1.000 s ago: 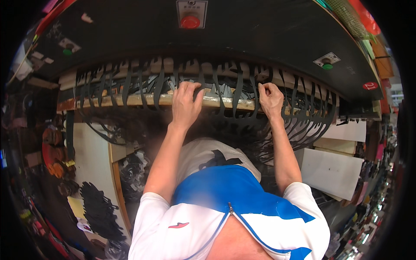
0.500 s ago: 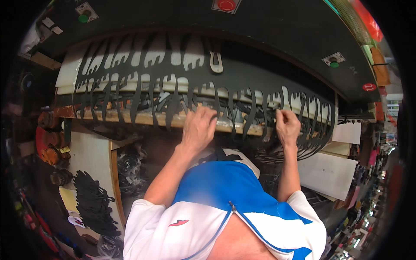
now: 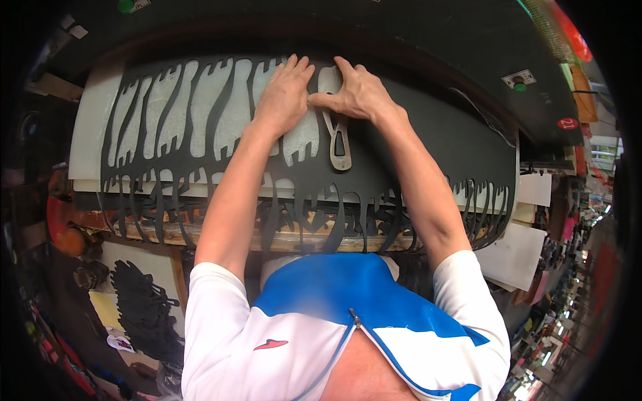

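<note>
Pressing down now, both hands sit together at the upper middle of the frame on the black sheet (image 3: 428, 144), which lies spread over the white board (image 3: 87, 127). That is the big change: a second ago the hands were gripping the sheet's dangling fringe at the front edge of the bench, and half a second ago the sheet was sliding back with the hands still low. Now they have reached well forward. The left hand (image 3: 284, 93) lies flat, palm down, fingers spread, clasping nothing, just holding the sheet still. The right hand (image 3: 358, 90) pinches the top of the metal cutter (image 3: 338, 137), a narrow bone-shaped outline, thumb and fingers closed on its upper end, just beside the left hand's fingertips. The cutter rests on the sheet next to the last of the cut-out holes, where uncut black begins. By the look of it, the sheet is repositioned and a fresh spot is being lined up. Lower left, a heap of black scraps (image 3: 144, 307) lies on the floor.
</note>
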Available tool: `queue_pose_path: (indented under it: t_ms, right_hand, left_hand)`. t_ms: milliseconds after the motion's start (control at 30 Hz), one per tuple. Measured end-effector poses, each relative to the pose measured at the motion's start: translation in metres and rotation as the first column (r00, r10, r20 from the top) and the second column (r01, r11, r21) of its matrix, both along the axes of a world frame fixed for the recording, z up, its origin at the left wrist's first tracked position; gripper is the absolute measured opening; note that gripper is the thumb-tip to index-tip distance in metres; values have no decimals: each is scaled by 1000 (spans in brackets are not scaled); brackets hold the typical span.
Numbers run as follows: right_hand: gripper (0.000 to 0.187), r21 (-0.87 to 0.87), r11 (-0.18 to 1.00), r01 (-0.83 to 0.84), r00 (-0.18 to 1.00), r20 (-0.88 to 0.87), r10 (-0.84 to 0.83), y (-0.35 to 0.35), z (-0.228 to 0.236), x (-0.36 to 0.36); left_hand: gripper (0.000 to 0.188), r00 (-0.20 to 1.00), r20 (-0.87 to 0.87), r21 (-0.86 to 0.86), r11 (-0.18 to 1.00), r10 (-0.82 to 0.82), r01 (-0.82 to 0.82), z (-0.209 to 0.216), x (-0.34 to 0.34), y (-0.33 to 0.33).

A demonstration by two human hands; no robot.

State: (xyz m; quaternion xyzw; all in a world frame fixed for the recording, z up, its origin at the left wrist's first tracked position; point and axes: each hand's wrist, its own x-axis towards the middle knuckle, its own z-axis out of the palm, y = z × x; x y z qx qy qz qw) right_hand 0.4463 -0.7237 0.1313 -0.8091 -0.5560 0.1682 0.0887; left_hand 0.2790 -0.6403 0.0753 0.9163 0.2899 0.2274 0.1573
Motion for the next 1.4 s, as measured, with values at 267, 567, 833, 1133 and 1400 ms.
queue_pose_path:
  t_ms: [267, 567, 833, 1133, 1400]
  right_hand:
    - [91, 533, 840, 103, 987, -157, -22, -75, 8, -4]
    - [101, 820, 562, 107, 959, -233, 158, -181, 13, -35]
    - [97, 850, 527, 10, 949, -174, 262, -190, 32, -66]
    - [99, 864, 503, -3, 974, -113, 199, -238, 7, -136]
    - [101, 851, 474, 226, 931, -331, 151, -283, 4, -199]
  left_hand:
    - [45, 990, 126, 187, 982, -56, 32, -57, -7, 2]
    - [70, 702, 707, -631, 375, -82, 679, 59, 3, -128]
    - [51, 581, 748, -664, 363, 321, 654, 63, -15, -171]
    - [55, 21, 585, -738, 521, 811, 428, 57, -182, -99]
    - [51, -357, 561, -783, 339, 747, -522, 33, -577, -133]
